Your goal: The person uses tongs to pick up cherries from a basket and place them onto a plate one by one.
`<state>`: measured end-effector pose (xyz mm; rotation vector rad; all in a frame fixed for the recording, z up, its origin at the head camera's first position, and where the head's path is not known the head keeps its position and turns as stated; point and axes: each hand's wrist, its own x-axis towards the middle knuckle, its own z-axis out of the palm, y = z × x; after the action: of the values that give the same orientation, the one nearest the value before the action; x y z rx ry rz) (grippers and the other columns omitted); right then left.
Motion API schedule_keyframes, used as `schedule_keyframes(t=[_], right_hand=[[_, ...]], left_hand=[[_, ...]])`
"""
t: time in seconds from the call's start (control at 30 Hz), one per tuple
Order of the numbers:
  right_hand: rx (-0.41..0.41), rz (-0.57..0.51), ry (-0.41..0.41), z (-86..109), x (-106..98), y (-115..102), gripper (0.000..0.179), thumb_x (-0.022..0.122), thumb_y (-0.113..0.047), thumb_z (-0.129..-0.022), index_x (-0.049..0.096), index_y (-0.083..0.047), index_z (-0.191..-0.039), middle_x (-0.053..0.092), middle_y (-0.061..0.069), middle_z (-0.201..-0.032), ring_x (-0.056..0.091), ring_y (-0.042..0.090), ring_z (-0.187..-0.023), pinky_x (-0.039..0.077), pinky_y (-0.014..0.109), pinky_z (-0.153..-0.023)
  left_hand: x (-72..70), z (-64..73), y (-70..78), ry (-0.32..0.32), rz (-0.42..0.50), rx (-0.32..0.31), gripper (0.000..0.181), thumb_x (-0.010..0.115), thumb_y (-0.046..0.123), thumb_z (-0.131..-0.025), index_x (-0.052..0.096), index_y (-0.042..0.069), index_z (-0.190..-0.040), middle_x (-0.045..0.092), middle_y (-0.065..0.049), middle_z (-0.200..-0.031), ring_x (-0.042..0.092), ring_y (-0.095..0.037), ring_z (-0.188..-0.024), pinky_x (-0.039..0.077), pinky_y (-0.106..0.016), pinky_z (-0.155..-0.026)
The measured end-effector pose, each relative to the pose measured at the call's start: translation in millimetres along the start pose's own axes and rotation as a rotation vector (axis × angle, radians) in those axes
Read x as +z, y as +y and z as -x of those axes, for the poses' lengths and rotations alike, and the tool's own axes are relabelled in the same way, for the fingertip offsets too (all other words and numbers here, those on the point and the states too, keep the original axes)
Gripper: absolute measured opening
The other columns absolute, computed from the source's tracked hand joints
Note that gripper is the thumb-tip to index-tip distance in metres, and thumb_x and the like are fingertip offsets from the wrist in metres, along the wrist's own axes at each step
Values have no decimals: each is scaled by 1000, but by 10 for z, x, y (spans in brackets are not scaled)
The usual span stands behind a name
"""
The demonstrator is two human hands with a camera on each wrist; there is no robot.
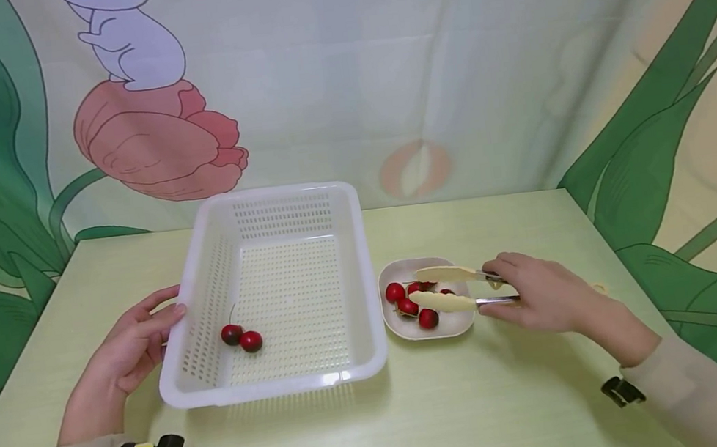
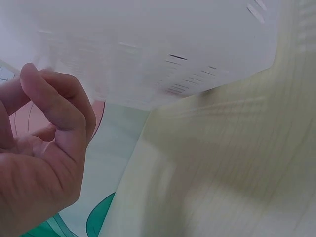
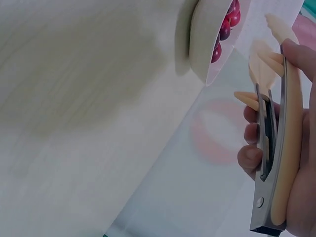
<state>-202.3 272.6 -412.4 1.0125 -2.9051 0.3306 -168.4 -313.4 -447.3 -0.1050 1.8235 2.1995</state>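
My left hand grips the left rim of a white plastic basket with slotted sides, thumb at the edge. In the left wrist view, the curled fingers of the left hand are beside the basket wall. Two dark red cherries lie in its lower left, one with a long stem. On the right, my right hand holds cream-tipped metal tongs, their tips spread over several cherries in a small white dish. The right wrist view shows fingers wrapped round the tongs.
The dish stands just right of the basket on a pale wooden table. Behind the table hangs a curtain printed with a rabbit, a pink flower and green leaves.
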Motion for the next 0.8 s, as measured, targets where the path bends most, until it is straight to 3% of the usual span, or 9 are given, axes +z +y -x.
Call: schedule_keyframes(t=[0.2,0.33,0.53,0.8], right_hand=[[7,-22,110,-86,-8,-73,57,74,-50,-92,63,-5,-126,62,2,-103,55,14,-80,52,34,-66],[-3,-21,166,-160,-31,-177,63,74,-52,-92,62,-4,-130,63,3,-109,58,17,-87,54,37,-68],[-38,-31,179,-314,-87,-336,64,74,-53,-91,61,-4,-131,63,4,-110,60,18,-92,55,37,-70],[-125,-34,169,-560,-131,-572,61,73,-52,-92,61,-5,-129,62,3,-106,59,17,-89,54,34,-66]], left_hand=[[9,19,-10,32,-32,-14,37,62,20,-104,46,29,-136,69,11,-118,72,-16,-101,59,-36,-84],[8,22,-2,36,-46,-17,36,62,21,-104,46,29,-136,69,12,-117,72,-15,-101,59,-36,-84],[15,23,23,46,-118,-17,38,63,23,-104,45,27,-137,69,14,-115,72,-13,-100,59,-32,-83],[33,30,60,38,-269,-4,56,62,28,-104,35,13,-150,68,15,-115,71,-12,-100,59,-34,-84]])
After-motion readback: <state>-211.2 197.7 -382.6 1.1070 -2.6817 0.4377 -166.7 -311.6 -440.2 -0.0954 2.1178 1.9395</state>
